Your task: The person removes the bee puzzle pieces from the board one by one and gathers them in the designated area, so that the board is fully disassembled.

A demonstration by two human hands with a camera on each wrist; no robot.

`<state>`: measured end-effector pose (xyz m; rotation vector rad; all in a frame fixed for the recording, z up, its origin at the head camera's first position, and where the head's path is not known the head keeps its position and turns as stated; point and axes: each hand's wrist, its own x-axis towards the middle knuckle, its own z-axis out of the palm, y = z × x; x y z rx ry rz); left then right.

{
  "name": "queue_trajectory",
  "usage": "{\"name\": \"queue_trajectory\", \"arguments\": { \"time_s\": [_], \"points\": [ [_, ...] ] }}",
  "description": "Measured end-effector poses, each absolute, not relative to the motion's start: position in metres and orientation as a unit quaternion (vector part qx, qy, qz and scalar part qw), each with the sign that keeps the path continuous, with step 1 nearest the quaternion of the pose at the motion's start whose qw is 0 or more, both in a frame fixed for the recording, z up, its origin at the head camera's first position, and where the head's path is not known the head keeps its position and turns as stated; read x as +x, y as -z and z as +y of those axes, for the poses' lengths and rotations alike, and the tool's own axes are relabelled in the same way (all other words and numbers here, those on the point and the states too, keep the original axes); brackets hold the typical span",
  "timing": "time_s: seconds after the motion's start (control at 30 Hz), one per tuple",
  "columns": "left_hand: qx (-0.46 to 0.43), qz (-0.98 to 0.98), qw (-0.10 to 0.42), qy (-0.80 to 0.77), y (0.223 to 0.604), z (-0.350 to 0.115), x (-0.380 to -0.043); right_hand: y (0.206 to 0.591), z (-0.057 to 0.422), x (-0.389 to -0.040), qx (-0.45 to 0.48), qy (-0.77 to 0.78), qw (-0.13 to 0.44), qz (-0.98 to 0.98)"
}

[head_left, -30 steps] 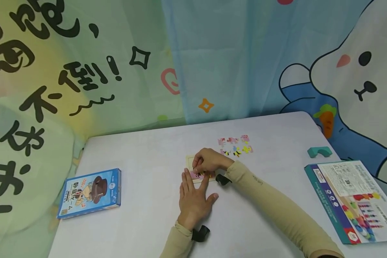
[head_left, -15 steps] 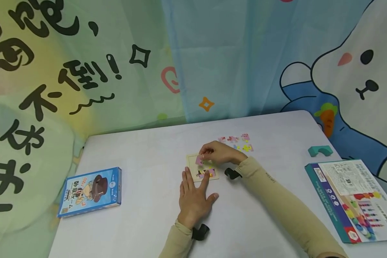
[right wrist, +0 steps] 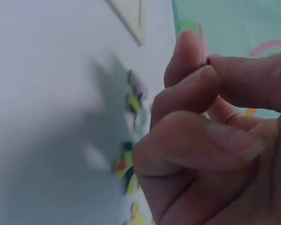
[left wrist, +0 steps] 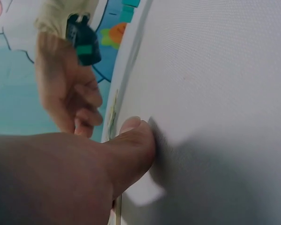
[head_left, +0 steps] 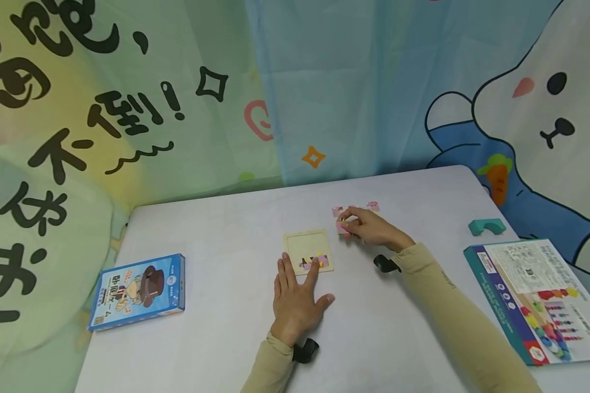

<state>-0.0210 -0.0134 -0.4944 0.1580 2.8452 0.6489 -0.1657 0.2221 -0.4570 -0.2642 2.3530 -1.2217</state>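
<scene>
My right hand (head_left: pixel 371 226) pinches a pink jigsaw piece (head_left: pixel 342 228) between thumb and fingertips, over the group of loose jigsaw pieces (head_left: pixel 372 206). In the right wrist view the pinched piece (right wrist: pixel 204 44) shows as a thin edge, while several loose pieces (right wrist: pixel 127 168) lie on the table behind the curled fingers. My left hand (head_left: pixel 297 300) lies spread out flat, its fingertips on the near edge of a pale square puzzle tray (head_left: pixel 305 241). Along the tray's near side sit a few joined pink, yellow and black pieces (head_left: pixel 319 261). The right hand hides part of the loose group.
At the left of the white table (head_left: pixel 221 251) lies a blue box (head_left: pixel 137 292) with a cartoon figure. A large flat box (head_left: pixel 541 300) lies at the right, with a teal arch block (head_left: pixel 487 226) behind it. A printed curtain (head_left: pixel 324 93) hangs along the back.
My right hand has lifted the pink jigsaw piece out of the tray area and carried it right and back to the loose pieces. My left hand has stayed in place at the tray.
</scene>
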Motion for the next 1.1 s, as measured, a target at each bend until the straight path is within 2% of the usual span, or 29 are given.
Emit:
{"name": "queue_trajectory", "arguments": {
  "time_s": [0.4,0.9,1.1],
  "points": [
    [0.052,0.962,0.142,-0.226,0.481,-0.014,-0.023,0.464,0.245,-0.142,-0.091,0.437,0.214,0.869],
    [0.053,0.968,0.128,-0.21,0.487,-0.016,-0.022,0.479,0.244,-0.134,-0.1,0.413,0.193,0.884],
    [0.053,0.964,0.132,-0.224,0.483,-0.017,-0.022,0.479,0.24,-0.133,-0.141,0.376,0.156,0.902]
  ]
}}
